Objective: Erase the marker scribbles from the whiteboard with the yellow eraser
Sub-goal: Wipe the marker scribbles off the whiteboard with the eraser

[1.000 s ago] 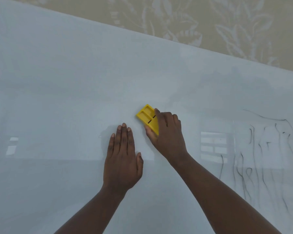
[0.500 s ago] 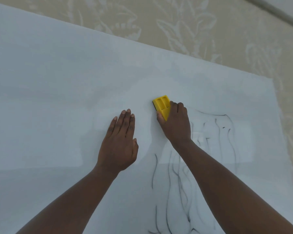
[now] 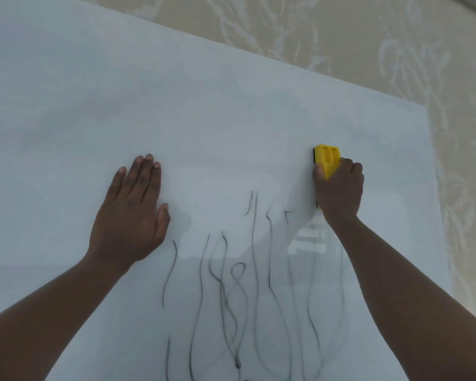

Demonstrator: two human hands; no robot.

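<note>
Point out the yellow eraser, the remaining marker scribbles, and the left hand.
yellow eraser (image 3: 328, 158), head view, its ribbed top.
marker scribbles (image 3: 254, 270), head view, a central line.
left hand (image 3: 129, 213), head view, its back.

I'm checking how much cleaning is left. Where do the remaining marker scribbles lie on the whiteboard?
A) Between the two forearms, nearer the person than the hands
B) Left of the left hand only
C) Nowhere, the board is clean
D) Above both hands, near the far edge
A: the marker scribbles run between the forearms, below the flat left hand and the right hand gripping the yellow eraser.
</note>
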